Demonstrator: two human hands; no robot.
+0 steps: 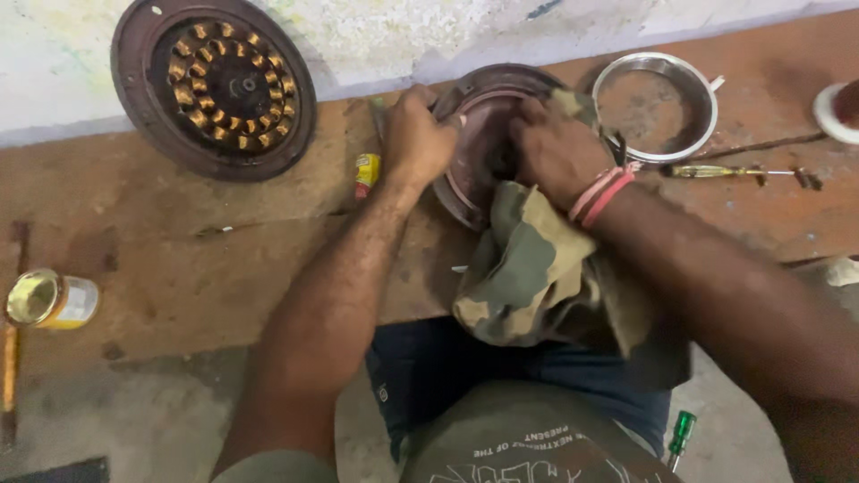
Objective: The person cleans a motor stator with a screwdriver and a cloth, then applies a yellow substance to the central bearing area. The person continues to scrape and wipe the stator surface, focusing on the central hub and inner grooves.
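Gripping the near-left rim of a dark round motor housing (483,116), the left hand (419,139) has its fingers curled tight over the edge, holding the disc tilted up off the worn wooden bench (224,259) so that its open face looks toward the person. The right hand (557,148) is pressed into the hollow of that same housing from the right side, fingers bent inward and bunched around a camouflage-patterned cloth (537,277); how firmly the cloth is pinched cannot be told, since the fingertips are buried inside the bowl, but the rest of the rag trails down over the wrist and into the lap. A pink and red band (601,192) circles the right wrist. The housing therefore lies directly between the two hands, at the far edge of the bench near the wall, with the left hand on its rim and the right hand in its middle; being round, it has no long axis, only the tilt toward the body. Well apart to the upper left leans a second disc with copper windings (213,85). Just right of the housing sits a shiny metal ring (658,107), with a thin screwdriver (734,172) lying lengthwise beside it. A small open tin (49,300) rests at the left edge, and a green-handled screwdriver (680,436) pokes up near the right thigh.
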